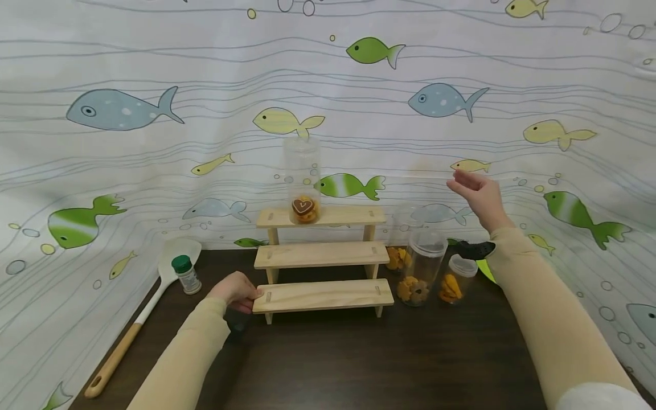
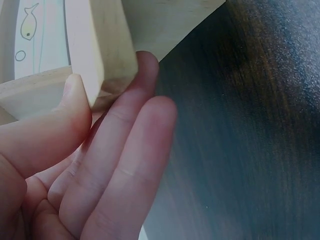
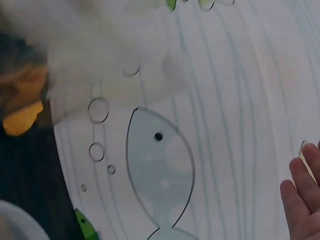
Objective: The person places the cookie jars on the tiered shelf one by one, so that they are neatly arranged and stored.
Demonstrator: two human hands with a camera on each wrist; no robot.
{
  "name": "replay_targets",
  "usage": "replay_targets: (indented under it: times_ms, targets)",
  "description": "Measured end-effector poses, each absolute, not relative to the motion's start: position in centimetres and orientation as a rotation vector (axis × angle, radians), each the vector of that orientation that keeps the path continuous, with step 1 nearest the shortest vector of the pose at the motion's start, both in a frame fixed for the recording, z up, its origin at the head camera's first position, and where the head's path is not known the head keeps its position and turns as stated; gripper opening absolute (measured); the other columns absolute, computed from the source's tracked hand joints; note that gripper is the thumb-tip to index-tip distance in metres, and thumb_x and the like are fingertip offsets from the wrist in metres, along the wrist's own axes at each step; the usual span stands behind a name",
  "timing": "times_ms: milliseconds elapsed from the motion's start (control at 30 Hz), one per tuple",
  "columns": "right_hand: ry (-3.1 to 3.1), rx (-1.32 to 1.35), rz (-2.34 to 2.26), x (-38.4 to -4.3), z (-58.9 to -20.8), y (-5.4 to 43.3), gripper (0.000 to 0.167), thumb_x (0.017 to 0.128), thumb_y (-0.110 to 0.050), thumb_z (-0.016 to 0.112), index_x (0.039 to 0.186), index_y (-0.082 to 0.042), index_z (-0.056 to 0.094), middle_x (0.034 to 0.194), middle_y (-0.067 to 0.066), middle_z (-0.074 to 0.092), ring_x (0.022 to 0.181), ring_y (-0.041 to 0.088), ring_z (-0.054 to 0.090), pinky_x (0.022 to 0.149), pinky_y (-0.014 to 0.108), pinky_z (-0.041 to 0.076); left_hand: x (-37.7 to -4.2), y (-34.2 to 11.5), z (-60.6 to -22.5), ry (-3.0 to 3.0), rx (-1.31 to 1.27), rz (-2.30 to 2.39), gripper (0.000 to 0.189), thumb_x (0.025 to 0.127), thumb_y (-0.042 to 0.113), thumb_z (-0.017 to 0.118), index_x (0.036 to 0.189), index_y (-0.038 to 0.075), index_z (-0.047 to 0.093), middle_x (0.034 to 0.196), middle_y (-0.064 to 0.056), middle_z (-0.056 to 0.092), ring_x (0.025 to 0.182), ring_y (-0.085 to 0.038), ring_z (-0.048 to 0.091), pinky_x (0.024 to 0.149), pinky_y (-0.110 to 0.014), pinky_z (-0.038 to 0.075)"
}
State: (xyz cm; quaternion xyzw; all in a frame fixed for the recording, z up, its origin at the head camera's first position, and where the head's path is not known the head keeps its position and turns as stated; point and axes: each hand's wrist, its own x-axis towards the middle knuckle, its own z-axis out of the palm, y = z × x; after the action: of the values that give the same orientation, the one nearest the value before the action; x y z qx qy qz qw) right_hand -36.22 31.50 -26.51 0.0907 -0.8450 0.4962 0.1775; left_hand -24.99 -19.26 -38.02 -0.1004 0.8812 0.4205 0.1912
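A three-tier wooden stand (image 1: 323, 295) is on the dark table. My left hand (image 1: 238, 291) grips the left end of its lowest board, thumb above and fingers underneath, as the board end (image 2: 102, 50) in the left wrist view shows. On the top tier stands a tall clear jar (image 1: 302, 162) with cookies low in it, one a brown heart. My right hand (image 1: 480, 196) is raised above the jars on the right, its fingers pointing left and nothing in them. Beneath it are a clear lidded jar (image 1: 427, 259) of cookies and a smaller jar (image 1: 463, 267) of orange-yellow pieces.
Another clear jar (image 1: 398, 257) is partly hidden behind the stand's right side. At the left lie a white turner with a wooden handle (image 1: 115, 359) and a green-capped shaker (image 1: 188, 279). A black object (image 1: 474, 249) shows beside my right sleeve. Fish-print cloth (image 1: 328, 85) hangs behind.
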Motion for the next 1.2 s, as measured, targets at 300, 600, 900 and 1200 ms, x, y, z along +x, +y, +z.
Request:
replay_targets:
  times_ms: [300,600,900,1200]
  targets:
    - [-2.516,0.304,1.424,-37.1,-29.4,32.1,0.067,0.091,-0.039,0.062,0.144,-0.004,0.039,0.143,0.020,0.043,0.132,0.032,0.040,0.108,0.053,0.034,-24.2,-20.0,-38.4,2.485,-0.274,1.181,0.028,0.093,0.007,0.060,0.103,-0.020,0.060,0.077,-0.017,0.069,0.065,-0.019,0.067,0.065,-0.036,0.060]
    - [-2.603,0.327,1.460,-37.3,-30.7,32.9,0.069,0.091,-0.040,0.062,0.146,-0.008,0.036,0.145,0.019,0.042,0.133,0.034,0.038,0.109,0.053,0.033,-24.5,-19.5,-38.5,2.484,-0.276,1.175,0.028,0.093,0.008,0.060,0.103,-0.019,0.060,0.075,-0.013,0.068,0.064,-0.017,0.066,0.065,-0.035,0.060]
    - [-2.673,0.443,1.476,-38.2,-31.5,32.6,0.071,0.091,-0.033,0.065,0.147,-0.006,0.032,0.147,0.018,0.037,0.136,0.034,0.035,0.109,0.054,0.031,-25.0,-19.1,-38.3,2.486,-0.269,1.183,0.028,0.092,0.008,0.061,0.102,-0.018,0.061,0.076,-0.016,0.069,0.064,-0.019,0.067,0.064,-0.037,0.060]
    - [-2.761,0.569,1.476,-38.7,-33.2,32.2,0.073,0.092,-0.030,0.064,0.149,-0.004,0.026,0.150,0.019,0.031,0.137,0.037,0.030,0.108,0.054,0.032,-25.6,-19.6,-38.3,2.461,-0.257,1.167,0.027,0.091,0.010,0.064,0.098,-0.016,0.063,0.074,-0.015,0.069,0.064,-0.019,0.067,0.062,-0.034,0.060]
